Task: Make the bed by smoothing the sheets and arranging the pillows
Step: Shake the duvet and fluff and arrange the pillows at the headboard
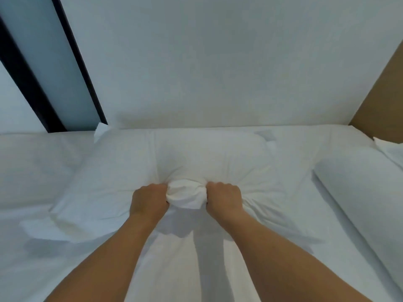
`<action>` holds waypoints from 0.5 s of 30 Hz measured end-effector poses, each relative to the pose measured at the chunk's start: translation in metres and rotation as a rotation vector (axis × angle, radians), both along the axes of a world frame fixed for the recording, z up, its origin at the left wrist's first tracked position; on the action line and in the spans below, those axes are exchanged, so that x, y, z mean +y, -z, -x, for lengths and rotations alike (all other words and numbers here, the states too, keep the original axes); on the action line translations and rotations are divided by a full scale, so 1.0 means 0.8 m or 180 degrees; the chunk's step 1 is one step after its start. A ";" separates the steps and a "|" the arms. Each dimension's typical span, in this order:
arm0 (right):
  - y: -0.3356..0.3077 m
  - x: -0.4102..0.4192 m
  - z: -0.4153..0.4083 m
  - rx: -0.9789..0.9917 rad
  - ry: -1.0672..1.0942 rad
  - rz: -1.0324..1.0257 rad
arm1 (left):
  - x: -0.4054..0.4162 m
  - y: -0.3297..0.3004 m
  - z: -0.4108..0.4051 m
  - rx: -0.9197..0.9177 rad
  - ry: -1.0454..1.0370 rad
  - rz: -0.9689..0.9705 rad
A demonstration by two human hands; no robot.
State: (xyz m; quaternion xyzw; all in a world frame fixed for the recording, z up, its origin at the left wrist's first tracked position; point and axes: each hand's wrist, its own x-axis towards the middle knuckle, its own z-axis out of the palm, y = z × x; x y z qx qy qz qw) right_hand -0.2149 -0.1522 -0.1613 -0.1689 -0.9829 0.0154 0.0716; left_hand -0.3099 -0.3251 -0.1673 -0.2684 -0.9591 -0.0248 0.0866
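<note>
A white pillow [209, 158] lies across the head of the bed on the white sheet [39, 269], against the wall. My left hand [149, 198] and my right hand [224, 197] are both clenched on its near edge, close together. A bunched fold of the pillow's fabric [186, 194] bulges between the two fists. Creases fan out from the grip into the pillow. A second white pillow [357, 188] lies along the right side of the bed, apart from my hands.
A white wall [218, 62] rises right behind the bed. A dark-framed frosted panel [54, 73] stands at the upper left. A brown board [379, 101] borders the right side. Another white corner of bedding [390, 149] shows at the far right.
</note>
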 end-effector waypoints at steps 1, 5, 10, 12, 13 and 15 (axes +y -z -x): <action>-0.017 -0.010 -0.025 -0.0043 -0.0020 -0.0006 | -0.010 -0.015 -0.021 -0.0052 0.0057 0.0108; -0.084 -0.032 -0.129 0.0080 -0.0169 -0.0462 | -0.039 -0.094 -0.114 -0.0228 0.0330 0.0568; -0.219 -0.041 -0.236 0.0065 -0.0287 -0.0611 | -0.040 -0.241 -0.205 -0.0127 0.0527 0.0689; -0.277 -0.041 -0.282 0.0130 -0.0287 -0.0861 | -0.037 -0.305 -0.241 -0.0005 0.0530 0.0614; -0.306 -0.041 -0.308 0.0154 -0.0323 -0.1006 | -0.036 -0.333 -0.261 0.0077 0.0541 0.0545; -0.360 -0.037 -0.361 0.0146 -0.0334 -0.1297 | -0.029 -0.380 -0.303 0.0263 0.0594 0.0375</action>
